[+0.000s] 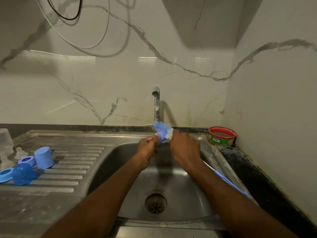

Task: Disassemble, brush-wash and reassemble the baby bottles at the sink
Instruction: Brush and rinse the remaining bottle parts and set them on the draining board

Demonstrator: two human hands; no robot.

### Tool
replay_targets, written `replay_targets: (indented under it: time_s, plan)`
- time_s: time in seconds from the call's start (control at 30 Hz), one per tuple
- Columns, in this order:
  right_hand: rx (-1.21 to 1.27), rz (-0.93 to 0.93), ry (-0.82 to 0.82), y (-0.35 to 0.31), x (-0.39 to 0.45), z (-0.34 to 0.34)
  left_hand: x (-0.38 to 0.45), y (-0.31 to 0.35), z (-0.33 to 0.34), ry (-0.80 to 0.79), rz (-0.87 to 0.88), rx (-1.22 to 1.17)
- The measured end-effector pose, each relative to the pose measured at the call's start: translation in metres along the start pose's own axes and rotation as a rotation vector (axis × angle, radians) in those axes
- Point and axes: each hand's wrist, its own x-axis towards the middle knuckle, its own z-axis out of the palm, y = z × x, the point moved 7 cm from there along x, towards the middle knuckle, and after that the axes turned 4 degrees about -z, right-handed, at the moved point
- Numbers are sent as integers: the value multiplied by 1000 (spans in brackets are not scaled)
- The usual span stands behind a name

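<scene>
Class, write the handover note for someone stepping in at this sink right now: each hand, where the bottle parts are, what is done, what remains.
Left hand pinches a small blue part under the running tap.
Right hand grips the bottle brush, scrubbing that part over the sink.
On the drainboard: blue caps, collars, clear teats, a clear bottle.
Done: disassembly.
Left: finish washing, reassemble.

caps (33,164) left of sink (216,162), tub (222,136) right
</scene>
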Motion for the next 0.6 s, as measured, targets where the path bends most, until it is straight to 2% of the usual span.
replay_targets:
  time_s: [0.07,0.17,0.23,0.33,0.47,0.6]
  plan:
    - [3,44,-26,6,4,1,-1,3,-1,45,47,69]
    - [83,-7,-139,-4,1,16,0,1,-7,113,67,52]
    - [56,-38,-134,-6,1,20,1,0,-6,76,77,54]
    - [31,12,-60,4,6,11,0,8,1,-7,59,83]
    - [-1,18,53,4,4,-4,2,7,-9,157,-194,-246]
    - [35,-80,-32,-15,2,8,0,-1,-2,60,-408,-596]
